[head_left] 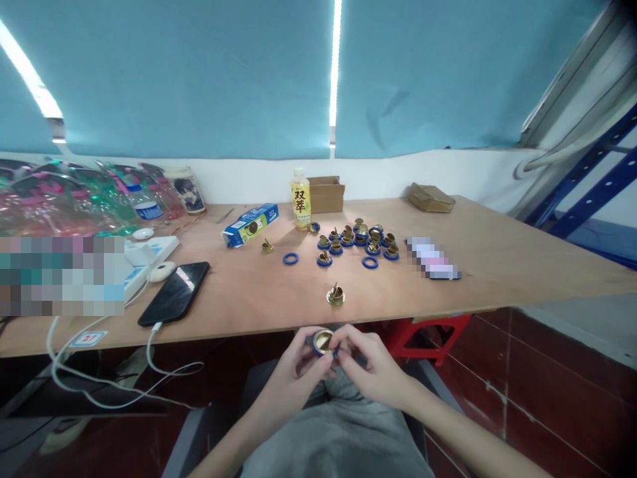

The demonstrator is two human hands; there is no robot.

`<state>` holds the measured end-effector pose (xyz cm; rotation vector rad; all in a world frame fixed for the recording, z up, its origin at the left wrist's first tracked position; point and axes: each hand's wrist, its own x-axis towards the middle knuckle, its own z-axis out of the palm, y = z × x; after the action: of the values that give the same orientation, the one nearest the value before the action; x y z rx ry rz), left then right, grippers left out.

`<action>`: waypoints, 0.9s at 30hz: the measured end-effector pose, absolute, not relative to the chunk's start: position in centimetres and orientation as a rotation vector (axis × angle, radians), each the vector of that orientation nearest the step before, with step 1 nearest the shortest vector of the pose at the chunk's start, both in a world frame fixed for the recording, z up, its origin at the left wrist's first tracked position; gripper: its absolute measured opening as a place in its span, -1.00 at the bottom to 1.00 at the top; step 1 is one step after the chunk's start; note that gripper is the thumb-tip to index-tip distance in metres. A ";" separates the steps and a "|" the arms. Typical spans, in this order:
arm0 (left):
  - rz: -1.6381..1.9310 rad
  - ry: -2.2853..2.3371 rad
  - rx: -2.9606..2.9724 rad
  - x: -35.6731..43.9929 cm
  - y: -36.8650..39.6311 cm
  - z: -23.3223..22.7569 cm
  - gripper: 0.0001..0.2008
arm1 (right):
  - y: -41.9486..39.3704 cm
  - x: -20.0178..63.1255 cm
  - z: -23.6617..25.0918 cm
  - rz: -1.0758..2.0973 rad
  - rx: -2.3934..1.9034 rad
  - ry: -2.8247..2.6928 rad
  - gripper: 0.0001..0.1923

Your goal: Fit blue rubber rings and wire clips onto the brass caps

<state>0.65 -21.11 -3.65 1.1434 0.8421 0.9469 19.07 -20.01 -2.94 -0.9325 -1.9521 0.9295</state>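
Above my lap, just in front of the table's edge, I hold a round brass fitting with a blue ring around it. My left hand is closed around its left side, thumb near the lower rim. The fingertips of my right hand pinch its right edge. On the table near the edge stands a single brass fitting with a raised flap and no blue ring showing. Farther back sits a cluster of brass fittings with blue rings. Two loose blue rings lie flat, a left ring and a right ring.
Another brass fitting lies left of the cluster. Behind are a blue snack box, a yellow drink bottle and a cardboard box. A black phone with a white cable lies left; a blurred phone lies right.
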 end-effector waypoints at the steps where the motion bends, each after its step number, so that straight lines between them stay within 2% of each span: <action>1: 0.949 0.843 1.144 0.7 -21.1 -3.6 -0.62 | -20.0 19.1 -2.9 0.944 -0.926 -1.948 -0.89; 27: 0.942 0.832 1.144 0.7 -21.1 -4.0 -0.60 | -20.0 19.1 -3.5 0.917 -0.934 -1.954 -0.87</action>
<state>0.74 -21.12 -4.03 1.1442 0.8324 0.9421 19.11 -19.98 -3.46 -0.9335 -1.9537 0.9168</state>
